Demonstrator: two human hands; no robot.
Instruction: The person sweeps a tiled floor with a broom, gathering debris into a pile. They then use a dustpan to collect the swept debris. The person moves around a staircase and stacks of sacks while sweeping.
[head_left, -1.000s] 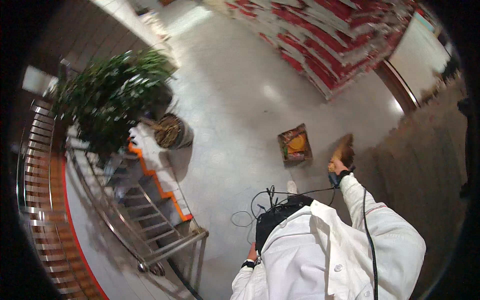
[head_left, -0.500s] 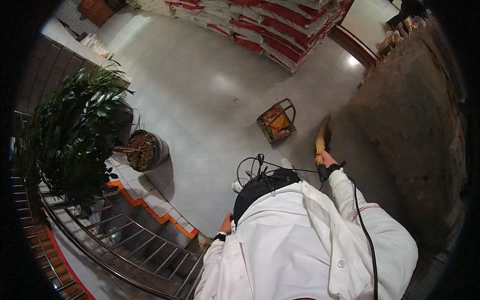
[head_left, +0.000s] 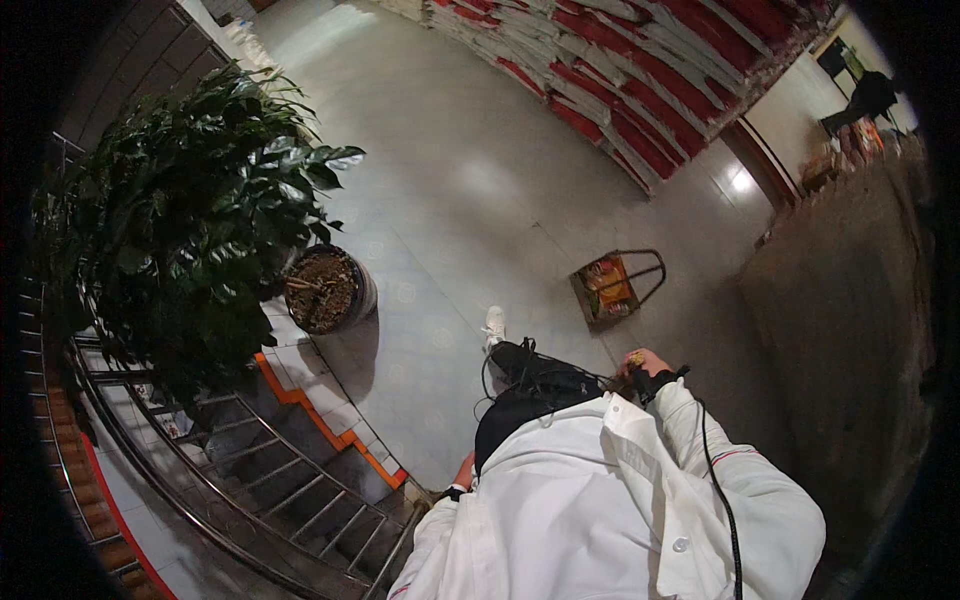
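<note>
My right hand (head_left: pixel 648 362) is closed around a yellowish, stick-like thing (head_left: pixel 636 357), held low in front of my right side. Only a small bit of it shows above the fingers, so its kind is unclear. Ahead of that hand, apart from it, a dustpan-like open box (head_left: pixel 581 294) with a looped metal handle sits on the floor. Orange and yellow packets (head_left: pixel 610 284) lie in it. My left hand (head_left: pixel 465 470) hangs by my left thigh, its fingers mostly hidden behind the leg and sleeve.
A potted leafy plant (head_left: pixel 190 200) stands at the left, its pot (head_left: pixel 366 290) on the floor. Below it, a metal railing (head_left: pixel 270 440) borders orange-edged steps (head_left: pixel 340 437). Stacked red and white sacks (head_left: pixel 640 90) rise at the back. A large brown mass (head_left: pixel 840 300) fills the right.
I have stepped forward, and a white shoe now shows. My right hand has drawn lower, so the long yellowish thing is mostly hidden. The plant, box and sacks have shifted in view.
</note>
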